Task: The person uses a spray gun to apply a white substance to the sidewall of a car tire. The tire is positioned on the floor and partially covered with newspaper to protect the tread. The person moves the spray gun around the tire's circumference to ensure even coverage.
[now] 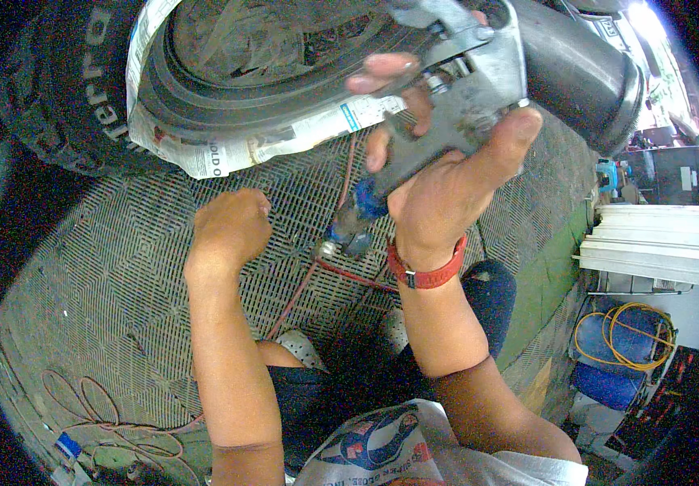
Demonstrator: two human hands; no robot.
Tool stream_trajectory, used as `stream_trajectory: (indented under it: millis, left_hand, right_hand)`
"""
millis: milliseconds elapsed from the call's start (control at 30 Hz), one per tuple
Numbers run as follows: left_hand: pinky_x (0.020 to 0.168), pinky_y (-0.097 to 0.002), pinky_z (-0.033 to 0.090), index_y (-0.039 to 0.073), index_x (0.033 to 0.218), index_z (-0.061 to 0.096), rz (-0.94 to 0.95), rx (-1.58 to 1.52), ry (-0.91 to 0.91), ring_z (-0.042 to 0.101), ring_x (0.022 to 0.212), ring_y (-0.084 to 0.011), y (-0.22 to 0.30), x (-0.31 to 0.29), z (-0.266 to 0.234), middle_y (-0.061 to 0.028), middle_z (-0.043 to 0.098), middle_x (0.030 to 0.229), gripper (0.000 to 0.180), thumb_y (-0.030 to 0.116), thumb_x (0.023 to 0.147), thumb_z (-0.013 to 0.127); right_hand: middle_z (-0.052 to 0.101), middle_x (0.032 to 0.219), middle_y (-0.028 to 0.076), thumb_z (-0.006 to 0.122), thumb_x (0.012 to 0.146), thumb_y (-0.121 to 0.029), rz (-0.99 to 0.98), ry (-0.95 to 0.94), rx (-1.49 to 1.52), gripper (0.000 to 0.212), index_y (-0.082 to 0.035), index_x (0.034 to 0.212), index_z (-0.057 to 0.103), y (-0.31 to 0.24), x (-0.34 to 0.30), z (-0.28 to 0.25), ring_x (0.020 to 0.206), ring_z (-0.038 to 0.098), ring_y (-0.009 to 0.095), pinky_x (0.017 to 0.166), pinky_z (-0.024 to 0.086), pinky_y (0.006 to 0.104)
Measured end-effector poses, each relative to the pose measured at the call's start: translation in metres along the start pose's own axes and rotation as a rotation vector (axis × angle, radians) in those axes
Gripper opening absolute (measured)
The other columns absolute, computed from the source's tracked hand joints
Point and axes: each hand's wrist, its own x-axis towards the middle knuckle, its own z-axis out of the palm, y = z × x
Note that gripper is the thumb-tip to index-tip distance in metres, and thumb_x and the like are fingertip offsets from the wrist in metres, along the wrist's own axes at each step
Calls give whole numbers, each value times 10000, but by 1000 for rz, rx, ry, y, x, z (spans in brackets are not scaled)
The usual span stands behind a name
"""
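Observation:
My right hand (440, 194), with a red wristband, grips a worn metal spray gun (467, 101) raised close to the camera. A dark cylinder (580, 73), apparently its cup, extends to the right. At the handle's lower end is a blue fitting (363, 201) with a red hose (357, 275) near it. My left hand (232, 227) is curled into a fist above the floor mat, with nothing showing in it. Beyond both hands is a wheel rim (203, 109), bordered by newspaper strips (276, 139) tucked along the black tyre (61, 89).
Ridged grey matting (122, 243) covers the floor. A loose hose (114, 425) lies coiled at lower left. To the right are a blue drum (613, 356) with a yellow hose (625, 332) on it, and a white corrugated panel (645, 243). My knees and shoes are below.

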Motion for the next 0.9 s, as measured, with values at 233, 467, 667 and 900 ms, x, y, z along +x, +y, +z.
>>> stream_trajectory:
  millis: [233, 467, 667, 900]
  left_hand:
    - [977, -535, 569, 103, 1119, 796, 19, -9, 9, 732, 1105, -414, -3, 1, 1, -187, 781, 1159, 262, 250, 976, 632]
    - [981, -535, 571, 123, 1129, 806, -15, -5, -17, 735, 1110, -412, -3, 2, 3, -177, 780, 1182, 278, 196, 936, 620]
    - [974, -534, 573, 126, 1128, 807, -17, 37, -35, 736, 1100, -411, 3, 2, -2, -179, 782, 1168, 279, 219, 955, 610]
    - [959, -538, 576, 109, 1107, 797, 18, 11, -7, 734, 1080, -420, -3, 5, 3, -180, 782, 1144, 272, 244, 971, 604]
  right_hand:
    - [769, 1041, 197, 277, 1075, -777, -71, 379, -109, 868, -21, 1384, 570, 8, 15, -31, 849, 766, 277, 482, 537, 316]
    - [749, 1159, 218, 304, 1090, -745, 23, 469, -91, 809, -53, 1454, 512, 12, 2, -43, 966, 764, 296, 508, 529, 314]
    - [755, 1132, 212, 298, 1110, -712, 26, 456, -86, 761, -61, 1442, 511, 20, 6, -56, 952, 764, 301, 518, 523, 315]
    - [782, 1011, 146, 339, 1135, -639, 250, 661, -134, 710, -22, 1339, 624, 59, -12, -83, 804, 754, 229, 486, 538, 320]
